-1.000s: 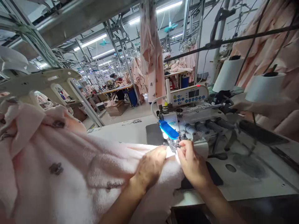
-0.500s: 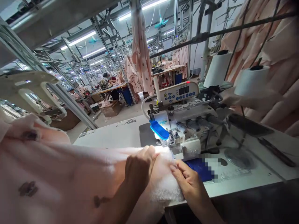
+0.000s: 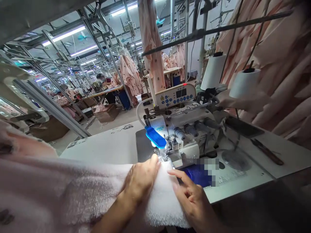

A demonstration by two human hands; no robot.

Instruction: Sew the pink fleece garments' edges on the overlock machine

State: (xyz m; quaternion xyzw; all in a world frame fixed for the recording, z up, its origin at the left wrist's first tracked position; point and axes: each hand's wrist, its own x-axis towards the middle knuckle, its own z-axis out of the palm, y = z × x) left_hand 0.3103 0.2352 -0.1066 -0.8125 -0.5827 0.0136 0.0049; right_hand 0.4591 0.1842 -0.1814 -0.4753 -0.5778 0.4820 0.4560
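A fluffy pale pink fabric (image 3: pixel 60 191) with small dark prints lies across the white sewing table (image 3: pixel 109 145) and my lap. My left hand (image 3: pixel 142 179) rests on top of it, fingers curled and pressing its edge just in front of the presser foot of the overlock sewing machine (image 3: pixel 179 129). My right hand (image 3: pixel 191 197) lies on the fabric's right edge with its fingers stretched out toward the needle area. A blue guard (image 3: pixel 155 137) sits above the lit needle.
Two white thread cones (image 3: pixel 244 83) stand behind the machine, beside its control panel (image 3: pixel 175 95). Pink garments (image 3: pixel 272 58) hang at the right and centre. Scissors (image 3: pixel 266 151) lie on the table's right side. Another person works at a far table (image 3: pixel 104 92).
The view has shifted so the machine sits further left. My right hand has gone from pinching at the presser foot to lying flat with fingers stretched. The fabric's edge has come back toward me.
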